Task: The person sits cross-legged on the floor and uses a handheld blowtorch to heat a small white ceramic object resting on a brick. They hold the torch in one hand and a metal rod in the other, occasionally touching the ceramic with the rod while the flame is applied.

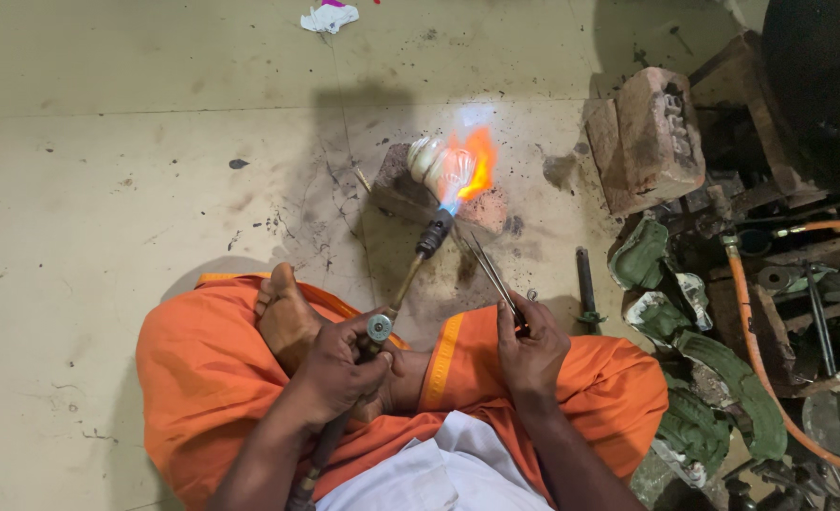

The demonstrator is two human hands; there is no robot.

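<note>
head view, left hand (339, 364): grip closed round the gas torch (410, 270) at its valve end, thumb by the knob; likely so the flame can be trimmed without letting go.
head view, torch: runs up and away from the left grip, nozzle well ahead of it; keeps the hand clear of the heat.
head view, flame (467, 166): blue at the nozzle, orange beyond, washing over the pale workpiece (429, 159).
head view, workpiece: sits on a flat brick (491, 213) on the floor, far ahead of both grips; brick takes the heat, not the floor (107, 170).
head view, right hand (530, 345): grip closed on long thin tongs (491, 270), tips aimed forward-left toward the brick, just short of the flame; looks held ready.
head view, hose (760, 350): orange, snakes off to the right of the right grip through scrap metal.
head view, second brick (656, 137): stands ahead-right of the right grip, apart from the flame.
head view, posture: cross-legged in orange cloth (202, 369), forearms near the knees, probably for steadiness.
</note>
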